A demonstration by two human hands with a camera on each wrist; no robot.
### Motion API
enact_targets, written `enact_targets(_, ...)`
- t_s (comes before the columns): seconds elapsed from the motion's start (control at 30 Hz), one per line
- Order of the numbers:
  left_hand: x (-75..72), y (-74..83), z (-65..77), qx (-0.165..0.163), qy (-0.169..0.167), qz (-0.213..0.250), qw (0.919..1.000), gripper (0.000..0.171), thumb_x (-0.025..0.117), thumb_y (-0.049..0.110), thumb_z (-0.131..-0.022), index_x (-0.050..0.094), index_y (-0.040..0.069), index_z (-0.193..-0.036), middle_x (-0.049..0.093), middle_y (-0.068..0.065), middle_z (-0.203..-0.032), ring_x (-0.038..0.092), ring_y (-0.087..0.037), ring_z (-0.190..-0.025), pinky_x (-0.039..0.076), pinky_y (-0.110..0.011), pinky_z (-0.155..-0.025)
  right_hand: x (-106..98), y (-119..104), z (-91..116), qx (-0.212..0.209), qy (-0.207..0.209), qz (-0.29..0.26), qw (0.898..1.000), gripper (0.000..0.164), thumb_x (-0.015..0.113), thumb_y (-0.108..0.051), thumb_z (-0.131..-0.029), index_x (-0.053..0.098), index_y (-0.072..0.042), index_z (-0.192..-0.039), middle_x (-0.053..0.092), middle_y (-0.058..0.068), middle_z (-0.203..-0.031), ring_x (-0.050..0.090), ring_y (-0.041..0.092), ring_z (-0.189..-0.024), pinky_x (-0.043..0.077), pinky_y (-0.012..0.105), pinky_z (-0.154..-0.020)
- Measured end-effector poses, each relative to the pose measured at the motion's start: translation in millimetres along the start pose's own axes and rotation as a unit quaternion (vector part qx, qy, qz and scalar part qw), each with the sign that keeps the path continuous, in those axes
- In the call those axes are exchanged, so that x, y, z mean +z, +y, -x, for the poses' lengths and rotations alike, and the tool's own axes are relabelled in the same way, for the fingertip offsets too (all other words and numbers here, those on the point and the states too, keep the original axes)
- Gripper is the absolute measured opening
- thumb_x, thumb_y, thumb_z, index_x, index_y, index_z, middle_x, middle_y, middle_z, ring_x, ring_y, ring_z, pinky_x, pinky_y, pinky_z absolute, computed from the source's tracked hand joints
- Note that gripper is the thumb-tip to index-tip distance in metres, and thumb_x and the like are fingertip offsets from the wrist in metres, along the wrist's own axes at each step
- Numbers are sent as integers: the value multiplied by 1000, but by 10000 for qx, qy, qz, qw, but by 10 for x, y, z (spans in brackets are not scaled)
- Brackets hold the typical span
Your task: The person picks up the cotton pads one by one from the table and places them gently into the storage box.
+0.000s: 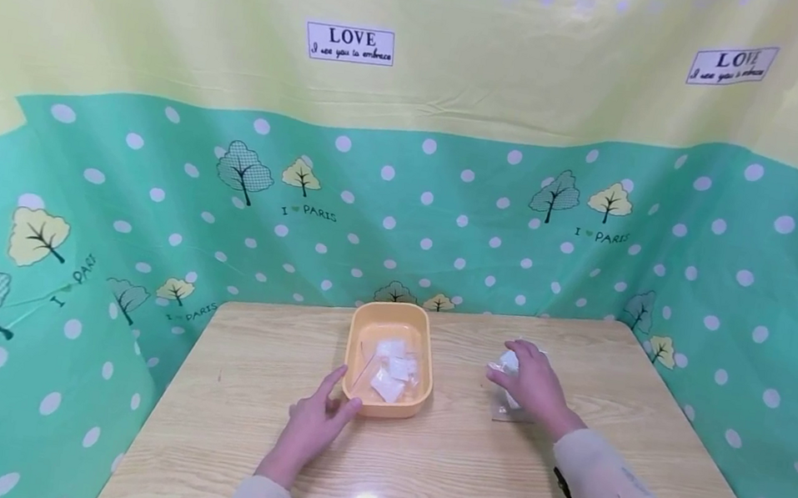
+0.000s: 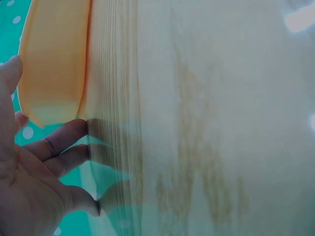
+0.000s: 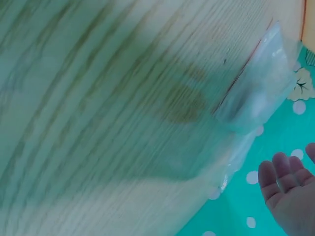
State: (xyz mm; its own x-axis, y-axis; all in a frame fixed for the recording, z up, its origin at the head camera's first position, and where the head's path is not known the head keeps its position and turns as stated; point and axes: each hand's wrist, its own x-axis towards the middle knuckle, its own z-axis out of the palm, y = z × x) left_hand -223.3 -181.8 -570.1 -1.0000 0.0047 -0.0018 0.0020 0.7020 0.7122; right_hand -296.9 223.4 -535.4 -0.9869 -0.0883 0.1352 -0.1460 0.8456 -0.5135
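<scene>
My left hand (image 1: 315, 423) is at the near left corner of an orange plastic tray (image 1: 389, 410), fingers spread and loosely bent. In the left wrist view the thumb or finger nearest the tray (image 2: 54, 59) overlaps its wall; whether it touches I cannot tell. Several small white packets (image 1: 391, 368) and a thin reddish strip (image 1: 364, 369) lie in the tray. To the right, my right hand (image 1: 538, 389) reaches over a clear plastic bag (image 1: 509, 414) with something white in it. In the right wrist view its fingers are relaxed and apart from the bag (image 3: 258, 93).
A light wood-grain table (image 1: 259, 390) carries the tray and the bag. Green and yellow printed cloth (image 1: 387, 222) hangs behind it and along both sides. A bright light reflection shows on the tabletop near its front.
</scene>
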Motion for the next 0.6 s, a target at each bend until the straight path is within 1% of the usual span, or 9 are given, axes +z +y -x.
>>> enact_targets(0.1, 9, 11, 0, -16, -7, -8, 10000, 73, 63, 62, -102, 36, 38, -166, 75, -23, -131, 56, -61, -132, 39, -79, -110, 29, 67, -19, 62, -194, -137, 9997, 80, 78, -40, -98, 43, -1, -159, 40, 30, -165, 38, 54, -152, 38, 68, -122)
enact_targets(0.23, 16, -2, -2, -50, -16, 27, 10000, 73, 63, 62, -102, 36, 39, -166, 75, -23, -131, 55, -62, -132, 41, -78, -108, 146, 94, -57, 95, -555, -265, 9981, 81, 78, -39, -99, 42, -2, -161, 42, 31, -164, 39, 55, -151, 37, 69, -122)
enact_targets(0.33, 22, -3, -1, -85, -41, 50, 9999, 73, 64, 62, -102, 36, 39, -166, 75, -22, -132, 55, -62, -132, 42, -78, -108, 226, 70, -73, 60, -689, -186, 9974, 82, 79, -39, -97, 43, -2, -161, 45, 31, -162, 42, 55, -149, 38, 68, -121)
enact_targets(0.5, 18, 2, -3, -132, -16, 54, 9999, 74, 64, 62, -102, 36, 39, -166, 75, -22, -132, 56, -60, -134, 40, -79, -111, 298, 20, -110, -6, -680, 32, 9977, 81, 80, -40, -96, 46, -1, -159, 49, 30, -159, 47, 55, -145, 41, 67, -119)
enact_targets(0.6, 12, 0, -14, -104, 2, 56, 9999, 74, 63, 62, -102, 36, 38, -166, 75, -23, -131, 57, -59, -134, 38, -80, -111, 328, 28, -114, -90, -647, 153, 9977, 72, 79, -36, -98, 53, 3, -152, 54, 30, -154, 50, 53, -143, 42, 65, -119)
